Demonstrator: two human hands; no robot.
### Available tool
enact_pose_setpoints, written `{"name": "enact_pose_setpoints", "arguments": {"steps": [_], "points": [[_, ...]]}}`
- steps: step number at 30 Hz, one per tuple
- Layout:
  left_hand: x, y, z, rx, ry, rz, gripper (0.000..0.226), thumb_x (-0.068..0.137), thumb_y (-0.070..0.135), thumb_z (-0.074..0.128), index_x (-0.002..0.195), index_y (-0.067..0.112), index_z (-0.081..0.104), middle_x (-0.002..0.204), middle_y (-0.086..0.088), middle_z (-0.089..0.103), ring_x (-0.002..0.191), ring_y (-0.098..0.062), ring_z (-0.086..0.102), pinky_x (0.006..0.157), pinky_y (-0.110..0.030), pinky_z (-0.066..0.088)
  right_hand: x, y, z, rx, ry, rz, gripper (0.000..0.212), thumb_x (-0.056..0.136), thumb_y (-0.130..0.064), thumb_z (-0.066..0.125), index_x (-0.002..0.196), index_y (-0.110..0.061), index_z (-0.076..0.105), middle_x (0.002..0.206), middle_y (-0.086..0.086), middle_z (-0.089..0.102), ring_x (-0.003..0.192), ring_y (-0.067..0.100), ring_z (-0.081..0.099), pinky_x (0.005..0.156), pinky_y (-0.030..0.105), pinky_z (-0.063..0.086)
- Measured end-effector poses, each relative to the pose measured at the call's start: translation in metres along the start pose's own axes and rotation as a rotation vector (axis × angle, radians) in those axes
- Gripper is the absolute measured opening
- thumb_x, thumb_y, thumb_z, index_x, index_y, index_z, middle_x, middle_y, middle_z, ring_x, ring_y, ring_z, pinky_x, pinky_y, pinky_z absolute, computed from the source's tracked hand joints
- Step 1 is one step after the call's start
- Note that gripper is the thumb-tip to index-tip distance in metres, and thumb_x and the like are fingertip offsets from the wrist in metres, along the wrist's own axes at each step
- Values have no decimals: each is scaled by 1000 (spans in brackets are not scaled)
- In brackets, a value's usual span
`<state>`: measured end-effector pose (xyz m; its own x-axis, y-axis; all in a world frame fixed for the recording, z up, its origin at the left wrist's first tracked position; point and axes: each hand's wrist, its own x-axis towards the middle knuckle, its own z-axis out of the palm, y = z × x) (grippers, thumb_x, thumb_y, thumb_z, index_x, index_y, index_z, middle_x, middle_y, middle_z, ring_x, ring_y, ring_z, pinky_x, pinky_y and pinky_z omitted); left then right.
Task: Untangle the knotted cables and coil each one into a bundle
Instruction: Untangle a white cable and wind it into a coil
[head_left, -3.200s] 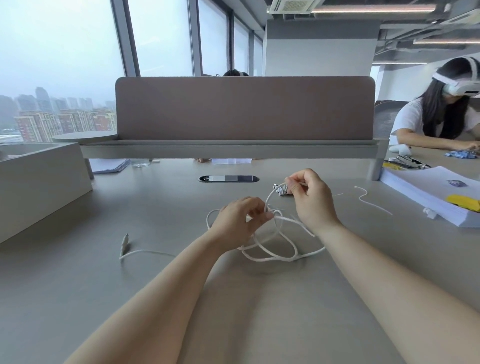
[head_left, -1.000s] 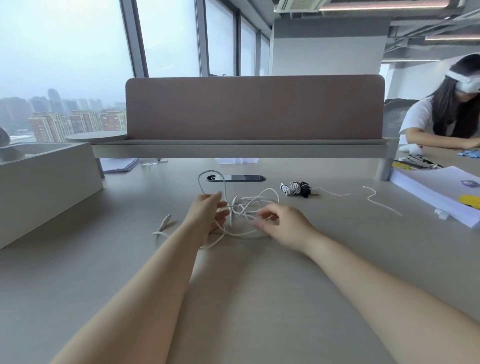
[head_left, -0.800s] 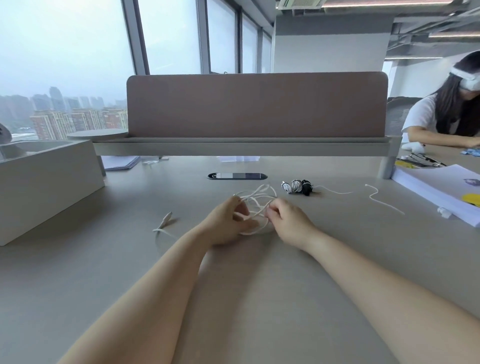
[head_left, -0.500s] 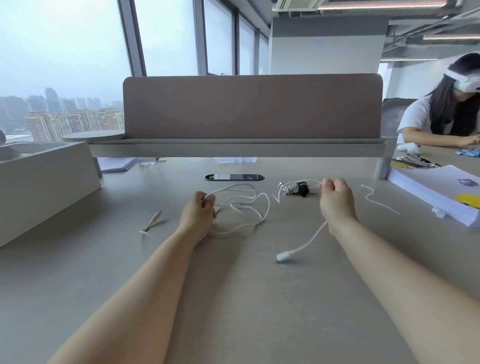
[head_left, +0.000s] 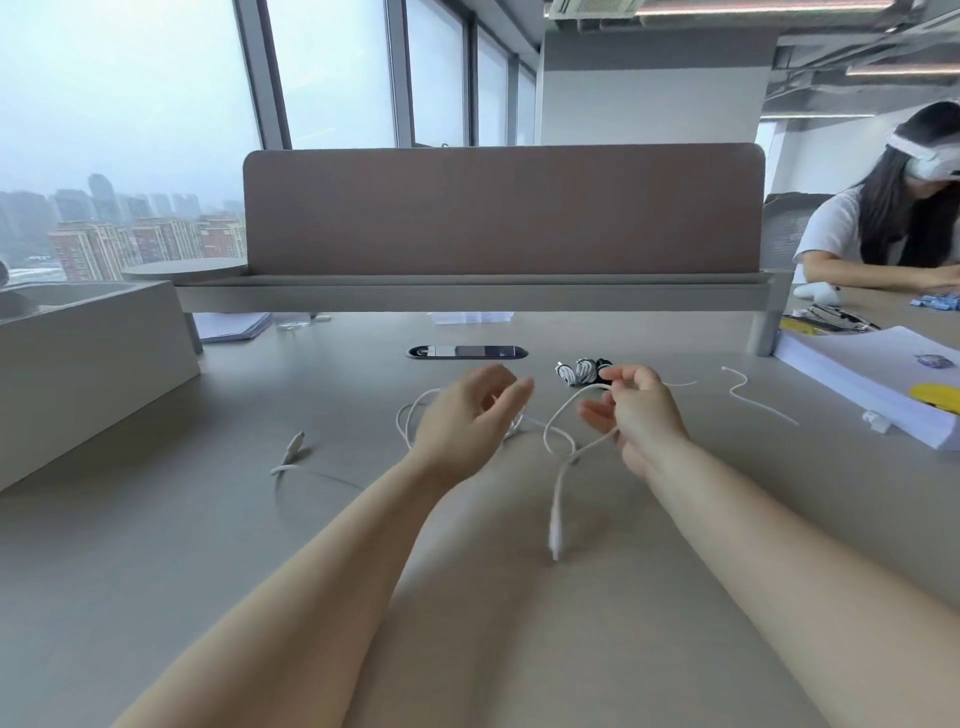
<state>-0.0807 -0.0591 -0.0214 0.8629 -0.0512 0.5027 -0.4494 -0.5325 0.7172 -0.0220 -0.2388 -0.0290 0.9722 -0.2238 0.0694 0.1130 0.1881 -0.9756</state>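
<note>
A white cable (head_left: 560, 437) lies in loose loops on the grey desk (head_left: 156, 545) between my hands. My right hand (head_left: 636, 410) pinches a strand of it at the fingertips, and the cable's plug end (head_left: 555, 540) hangs blurred below. My left hand (head_left: 470, 421) hovers over the loops with fingers apart, holding nothing that I can see. Another thin white cable with a plug (head_left: 293, 447) trails off to the left. A coiled bundle of white and black cable (head_left: 582, 370) rests just beyond my right hand.
A brown divider panel (head_left: 498, 208) closes the far side of the desk, with a cable port (head_left: 466, 352) before it. A grey box (head_left: 78, 358) stands at left. White paper stack (head_left: 872, 374) and a loose thin wire (head_left: 753, 395) lie right. Another person (head_left: 883, 234) sits at far right.
My right hand has come back toward the middle, lifting a strand so the plug end swings up off the desk. My left hand has let go of the loops and opened above them.
</note>
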Motion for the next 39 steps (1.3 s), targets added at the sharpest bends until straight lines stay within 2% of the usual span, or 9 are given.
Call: {"name": "enact_pose_setpoints", "arguments": {"steps": [4,9,13,16,19,22,28,36,39], "points": [[-9,20,23,7,-431,-96,53,77,70,57,92,19,64,83,8,67,78,-13,64,78,-33,52,-8,-6,6,116,-58,-13,30,98,3,26,86,-5,52,90,8,43,72,23,71,59,20,56],[-4,11,28,271,-372,-98,3,88,20,59,88,22,58,84,9,72,74,-13,68,79,-37,56,-9,-8,4,86,6,-22,31,95,7,24,84,-6,50,92,11,55,79,24,69,60,17,56],[-2,9,17,166,-280,-179,25,98,29,46,78,24,59,62,9,65,53,-15,61,57,-26,48,-6,0,3,-357,51,-216,31,88,4,35,82,-12,61,114,15,54,81,15,61,68,12,45],[2,10,16,133,-133,-159,31,100,35,43,74,25,56,59,9,50,51,-9,44,56,-27,35,-11,7,7,-707,95,-492,16,87,-11,56,81,-20,68,122,8,45,110,23,52,89,21,36],[5,15,15,-130,-22,-291,30,100,33,42,78,16,50,66,5,44,58,-11,37,55,-27,30,-21,12,12,-952,107,-849,28,88,-35,53,77,-17,71,120,4,58,117,25,49,100,32,27],[10,17,9,-510,31,-418,30,102,26,40,74,18,47,65,5,41,56,-10,33,53,-23,26,-30,14,16,-1053,-38,-933,45,90,-48,29,76,-18,60,84,-2,66,91,23,60,105,33,21],[8,16,4,-668,14,-413,31,105,26,33,96,22,62,86,5,63,74,-9,53,70,-21,40,-45,7,18,-809,-48,-891,24,98,-33,46,92,-13,59,67,0,61,65,29,57,59,33,39],[5,19,6,-857,-37,-382,32,105,33,29,99,22,59,109,8,71,97,-7,63,93,-27,41,-53,14,22,-840,-203,-831,18,97,-37,49,97,-23,59,63,-15,53,63,14,45,58,29,33],[5,20,6,-919,5,-333,30,105,32,29,93,22,55,81,4,69,88,-10,66,82,-25,46,-54,14,24,-948,-249,-772,25,98,-42,40,101,-25,57,80,-3,67,76,27,59,65,34,43]]}}
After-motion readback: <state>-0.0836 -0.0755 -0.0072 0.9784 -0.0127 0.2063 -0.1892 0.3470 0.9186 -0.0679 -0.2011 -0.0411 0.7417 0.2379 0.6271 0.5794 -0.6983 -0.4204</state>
